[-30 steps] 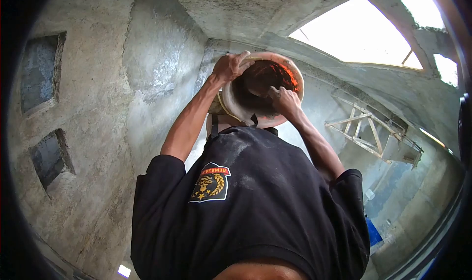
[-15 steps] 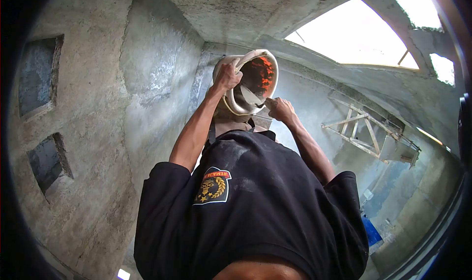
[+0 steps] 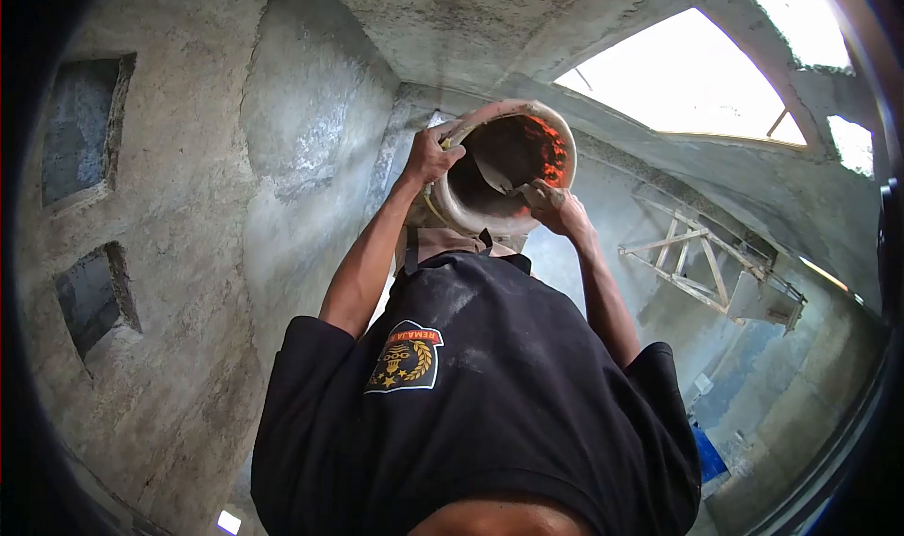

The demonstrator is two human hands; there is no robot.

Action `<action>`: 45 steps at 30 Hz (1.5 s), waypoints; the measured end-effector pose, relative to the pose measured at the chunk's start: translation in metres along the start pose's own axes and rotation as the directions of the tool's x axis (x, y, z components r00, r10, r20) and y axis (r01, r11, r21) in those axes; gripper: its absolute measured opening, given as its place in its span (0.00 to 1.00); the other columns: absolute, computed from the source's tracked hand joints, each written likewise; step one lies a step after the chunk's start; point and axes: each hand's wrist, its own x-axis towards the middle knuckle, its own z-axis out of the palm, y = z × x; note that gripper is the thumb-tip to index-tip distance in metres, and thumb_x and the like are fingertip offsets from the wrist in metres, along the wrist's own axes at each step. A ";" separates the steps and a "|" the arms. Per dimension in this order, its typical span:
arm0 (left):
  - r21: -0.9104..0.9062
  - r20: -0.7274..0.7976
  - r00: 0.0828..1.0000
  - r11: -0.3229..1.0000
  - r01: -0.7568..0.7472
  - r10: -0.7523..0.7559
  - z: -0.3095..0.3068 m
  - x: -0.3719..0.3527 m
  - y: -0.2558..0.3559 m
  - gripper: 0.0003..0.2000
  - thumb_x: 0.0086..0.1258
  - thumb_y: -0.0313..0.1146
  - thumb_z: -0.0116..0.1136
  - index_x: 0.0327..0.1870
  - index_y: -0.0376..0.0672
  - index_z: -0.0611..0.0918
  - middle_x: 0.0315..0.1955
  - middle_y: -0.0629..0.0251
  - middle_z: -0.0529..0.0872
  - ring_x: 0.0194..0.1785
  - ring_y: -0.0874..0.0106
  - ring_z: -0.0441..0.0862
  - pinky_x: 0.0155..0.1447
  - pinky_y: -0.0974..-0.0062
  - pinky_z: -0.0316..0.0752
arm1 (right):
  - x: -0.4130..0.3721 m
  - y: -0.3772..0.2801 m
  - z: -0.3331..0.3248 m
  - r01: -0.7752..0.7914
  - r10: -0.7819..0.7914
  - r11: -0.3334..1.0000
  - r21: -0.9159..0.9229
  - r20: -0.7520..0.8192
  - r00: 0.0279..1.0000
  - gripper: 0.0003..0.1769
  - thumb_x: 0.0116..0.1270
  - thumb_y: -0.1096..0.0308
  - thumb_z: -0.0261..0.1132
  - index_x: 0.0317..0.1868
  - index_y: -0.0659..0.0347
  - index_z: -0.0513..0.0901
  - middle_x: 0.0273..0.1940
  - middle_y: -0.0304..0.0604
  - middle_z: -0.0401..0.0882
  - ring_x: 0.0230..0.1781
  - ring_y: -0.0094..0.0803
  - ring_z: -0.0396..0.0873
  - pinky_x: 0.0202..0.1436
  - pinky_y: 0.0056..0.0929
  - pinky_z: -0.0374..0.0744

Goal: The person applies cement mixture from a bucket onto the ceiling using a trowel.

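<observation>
A round bucket with a pale, crusted rim is tipped so that its mouth faces me. Its inside is dark, with an orange-red patch along the right. My left hand is closed round the rim and handle at the bucket's left side. At the lower right of the mouth, my right hand grips a trowel, whose grey blade reaches inside the bucket. The fingers of that hand are by the rim, and the trowel's handle is mostly hidden in them.
A rough concrete wall with two square recesses rises on the left. On the right wall is a wooden frame of nailed slats. A blue object lies low at the right. Bright openings show at the upper right.
The bucket has turned its mouth more towards me and shifted slightly right. My right hand has moved right and up, and the trowel blade sits higher inside the bucket.
</observation>
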 end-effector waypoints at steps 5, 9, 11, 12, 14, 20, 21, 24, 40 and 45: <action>0.041 0.179 0.984 0.999 0.013 -0.020 0.006 0.011 0.003 0.22 0.44 0.34 0.57 0.45 0.41 0.80 0.35 0.56 0.84 0.39 0.69 0.81 0.45 0.76 0.73 | 0.022 -0.006 0.001 0.027 -0.011 0.985 -0.168 0.095 0.995 0.21 0.49 0.65 0.61 0.47 0.50 0.75 0.33 0.48 0.80 0.35 0.46 0.79 0.37 0.43 0.77; 0.066 0.274 0.962 0.998 -0.006 -0.012 0.012 0.021 0.006 0.21 0.44 0.35 0.58 0.43 0.41 0.80 0.30 0.59 0.84 0.33 0.73 0.79 0.41 0.75 0.73 | 0.036 -0.022 0.010 0.160 -0.133 0.953 -0.258 0.118 0.984 0.15 0.52 0.67 0.58 0.43 0.52 0.76 0.29 0.50 0.79 0.30 0.46 0.79 0.32 0.42 0.77; 0.090 0.315 0.946 0.994 0.056 -0.082 0.014 0.022 0.002 0.20 0.44 0.35 0.58 0.43 0.40 0.80 0.29 0.63 0.84 0.32 0.78 0.77 0.39 0.77 0.72 | 0.035 -0.039 0.012 0.199 -0.164 0.912 -0.358 0.126 0.978 0.12 0.57 0.68 0.53 0.41 0.58 0.77 0.28 0.52 0.79 0.29 0.44 0.81 0.29 0.38 0.78; 0.091 0.319 0.945 0.994 0.052 -0.079 0.012 0.021 0.001 0.20 0.44 0.35 0.58 0.43 0.40 0.80 0.29 0.63 0.84 0.32 0.78 0.77 0.39 0.77 0.72 | 0.037 -0.039 0.016 0.195 -0.161 0.913 -0.357 0.122 0.979 0.12 0.57 0.68 0.53 0.41 0.58 0.77 0.28 0.52 0.79 0.29 0.44 0.81 0.29 0.38 0.78; 0.094 0.279 0.956 0.993 0.068 -0.092 0.006 0.020 0.002 0.20 0.44 0.34 0.59 0.43 0.40 0.80 0.29 0.63 0.83 0.32 0.78 0.77 0.39 0.77 0.71 | 0.045 -0.032 0.033 0.290 -0.252 0.863 -0.414 0.144 0.957 0.11 0.58 0.68 0.53 0.38 0.60 0.78 0.28 0.50 0.80 0.30 0.42 0.81 0.28 0.37 0.79; 0.110 0.280 0.958 0.993 0.033 -0.062 0.007 0.018 -0.009 0.22 0.43 0.34 0.60 0.44 0.41 0.80 0.27 0.65 0.83 0.30 0.78 0.76 0.37 0.78 0.71 | 0.057 -0.026 0.025 0.358 -0.117 0.676 -0.644 0.386 0.915 0.07 0.54 0.67 0.59 0.28 0.55 0.84 0.31 0.42 0.83 0.32 0.35 0.82 0.30 0.34 0.79; 0.074 0.312 0.948 0.996 0.041 -0.062 0.006 0.017 -0.009 0.22 0.43 0.34 0.60 0.44 0.41 0.80 0.27 0.65 0.83 0.30 0.78 0.76 0.37 0.78 0.71 | 0.062 -0.025 0.025 0.348 -0.105 0.705 -0.617 0.395 0.913 0.07 0.53 0.68 0.59 0.27 0.55 0.84 0.30 0.43 0.82 0.31 0.35 0.82 0.30 0.34 0.79; 0.119 0.280 0.959 0.993 0.020 -0.052 0.009 0.021 -0.012 0.21 0.43 0.34 0.59 0.43 0.40 0.80 0.26 0.66 0.83 0.30 0.79 0.76 0.36 0.79 0.71 | 0.065 -0.025 -0.001 0.358 -0.122 0.728 -0.584 0.403 0.907 0.07 0.53 0.68 0.59 0.29 0.54 0.84 0.29 0.43 0.82 0.31 0.35 0.82 0.32 0.36 0.79; 0.037 0.199 0.977 0.996 0.076 -0.081 0.011 0.017 0.009 0.20 0.44 0.34 0.59 0.42 0.40 0.81 0.24 0.66 0.82 0.28 0.78 0.75 0.34 0.78 0.70 | -0.008 0.091 0.065 -0.169 0.138 0.938 0.304 0.120 0.983 0.36 0.46 0.56 0.66 0.57 0.59 0.70 0.58 0.53 0.64 0.56 0.42 0.68 0.57 0.36 0.69; 0.113 0.138 0.981 0.986 0.124 -0.139 0.006 0.021 -0.013 0.20 0.45 0.34 0.59 0.42 0.40 0.81 0.27 0.67 0.83 0.30 0.79 0.76 0.37 0.78 0.71 | 0.006 0.069 0.073 -0.152 0.118 0.814 0.560 0.097 0.988 0.32 0.46 0.57 0.66 0.54 0.58 0.73 0.44 0.54 0.75 0.46 0.40 0.74 0.50 0.35 0.73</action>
